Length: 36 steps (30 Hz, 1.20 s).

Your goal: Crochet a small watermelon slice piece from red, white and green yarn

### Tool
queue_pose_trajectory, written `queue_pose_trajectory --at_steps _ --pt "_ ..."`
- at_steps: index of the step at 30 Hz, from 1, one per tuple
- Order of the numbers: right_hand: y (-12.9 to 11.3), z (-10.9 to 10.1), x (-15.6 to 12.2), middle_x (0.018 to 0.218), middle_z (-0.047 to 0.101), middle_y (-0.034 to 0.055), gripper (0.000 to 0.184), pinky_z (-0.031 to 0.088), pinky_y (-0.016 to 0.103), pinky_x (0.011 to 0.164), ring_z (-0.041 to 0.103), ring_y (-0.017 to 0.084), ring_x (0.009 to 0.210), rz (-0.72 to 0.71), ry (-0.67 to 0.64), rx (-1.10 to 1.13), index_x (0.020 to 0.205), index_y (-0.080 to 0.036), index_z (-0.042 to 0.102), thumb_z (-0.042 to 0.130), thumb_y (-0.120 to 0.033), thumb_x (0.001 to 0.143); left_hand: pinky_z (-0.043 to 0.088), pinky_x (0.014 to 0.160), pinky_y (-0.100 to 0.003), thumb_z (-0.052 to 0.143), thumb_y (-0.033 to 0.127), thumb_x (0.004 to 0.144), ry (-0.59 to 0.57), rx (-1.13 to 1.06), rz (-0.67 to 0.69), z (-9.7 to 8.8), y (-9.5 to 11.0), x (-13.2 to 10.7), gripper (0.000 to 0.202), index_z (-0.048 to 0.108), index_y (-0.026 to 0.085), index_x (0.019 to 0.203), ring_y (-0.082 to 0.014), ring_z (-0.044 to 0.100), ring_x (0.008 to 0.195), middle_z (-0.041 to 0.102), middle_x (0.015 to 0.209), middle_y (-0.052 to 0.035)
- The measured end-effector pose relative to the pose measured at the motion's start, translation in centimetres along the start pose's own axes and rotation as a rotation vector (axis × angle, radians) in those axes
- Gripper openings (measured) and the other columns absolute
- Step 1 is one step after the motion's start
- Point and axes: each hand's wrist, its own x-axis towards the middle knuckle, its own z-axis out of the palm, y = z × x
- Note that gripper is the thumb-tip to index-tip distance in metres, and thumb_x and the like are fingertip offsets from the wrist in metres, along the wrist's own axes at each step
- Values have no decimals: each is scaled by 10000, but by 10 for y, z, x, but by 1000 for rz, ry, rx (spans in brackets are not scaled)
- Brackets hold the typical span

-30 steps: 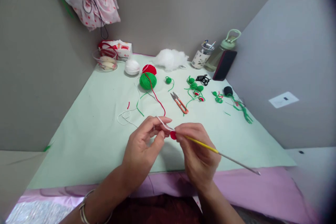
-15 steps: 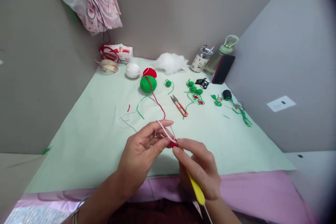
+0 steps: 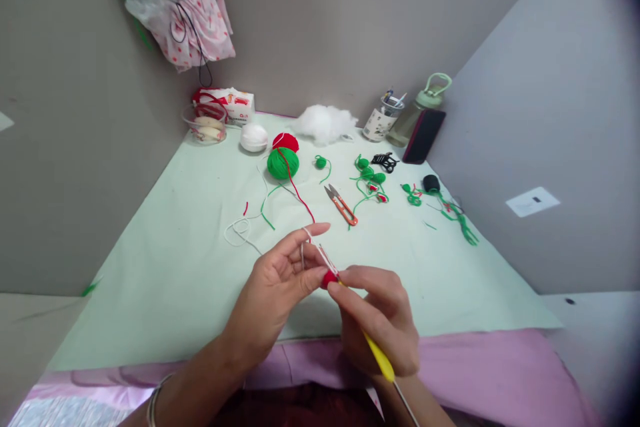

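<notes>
A small red crochet piece [image 3: 329, 279] is pinched between the thumb and fingers of my left hand [image 3: 273, 283]. White yarn [image 3: 324, 255] runs over my raised left index finger down to the piece. My right hand [image 3: 383, 317] grips a crochet hook [image 3: 379, 355] by its yellow handle; the thin metal tip points up past the red piece beside the white strand. Beyond my hands, a red strand leads back to a red yarn ball [image 3: 286, 141], which sits behind a green yarn ball [image 3: 283, 163]. A white yarn ball [image 3: 254, 138] lies to their left.
Orange-handled thread snips [image 3: 341, 205] lie ahead of my hands. Small green crocheted pieces [image 3: 371, 173] and a black hair clip [image 3: 385, 161] are to the right. White stuffing [image 3: 325, 124], a pen cup [image 3: 383, 119], a bottle [image 3: 416, 113] and a phone [image 3: 425, 137] stand along the back.
The hook tip has moved up and left beside the white strand. The red piece shows more between my fingers, and my left hand has shifted slightly right.
</notes>
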Motion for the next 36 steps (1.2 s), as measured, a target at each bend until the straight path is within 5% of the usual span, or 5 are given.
queue_pose_trajectory --at_steps 8,18,28,36 --pt "2 -2 -4 1103 721 74 470 642 391 722 720 244 947 2 12 -46 1359 -350 695 699 -120 950 536 863 -225 851 239 872 -51 11 22 -1 9 -8 395 775 321 1251 -111 660 872 721 894 17" --pt "1 1 1 1067 737 61 433 654 367 666 738 220 909 -55 67 -8 1330 -330 717 673 -103 964 480 860 -229 860 249 858 -144 -142 -164 -3 2 -3 463 755 291 1307 -93 628 841 700 888 22" --pt "-2 14 8 1022 763 64 391 636 352 672 737 211 879 37 168 175 1292 -330 755 665 -108 983 477 888 -262 873 269 837 -46 -110 -95 6 2 -10 614 652 246 1410 -119 595 892 653 909 21" --pt "-2 -1 26 1044 786 50 390 640 306 713 754 171 864 255 -31 473 1217 -305 783 630 -39 977 485 832 -307 846 271 847 -59 -77 -128 0 8 -7 676 588 189 1467 -128 591 798 666 889 1"
